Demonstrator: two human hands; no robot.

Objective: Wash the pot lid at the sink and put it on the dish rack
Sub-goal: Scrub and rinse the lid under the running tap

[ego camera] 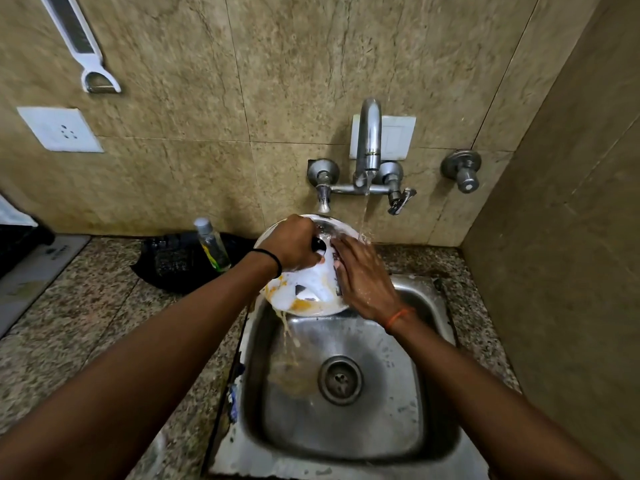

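Observation:
A round steel pot lid (pixel 304 299), coated in white foam with yellow-orange residue, is held tilted over the back of the steel sink (pixel 429 410). My left hand (pixel 291 242) is closed around the lid's black knob. My right hand (pixel 360 275) lies flat on the lid's surface with a dark scrubber partly visible under its fingers. Water runs from the tap (pixel 369 140) onto the lid's upper right edge, and yellowish water drips off the lid's lower left rim into the sink. No dish rack is visible.
A clear dish-soap bottle (pixel 212 245) stands on the granite counter (pixel 86 306) left of the sink, in front of a black object (pixel 173 261). The tiled wall carries a socket (pixel 59 129), a hanging peeler (pixel 86 50) and a valve (pixel 462 169). A side wall closes the right.

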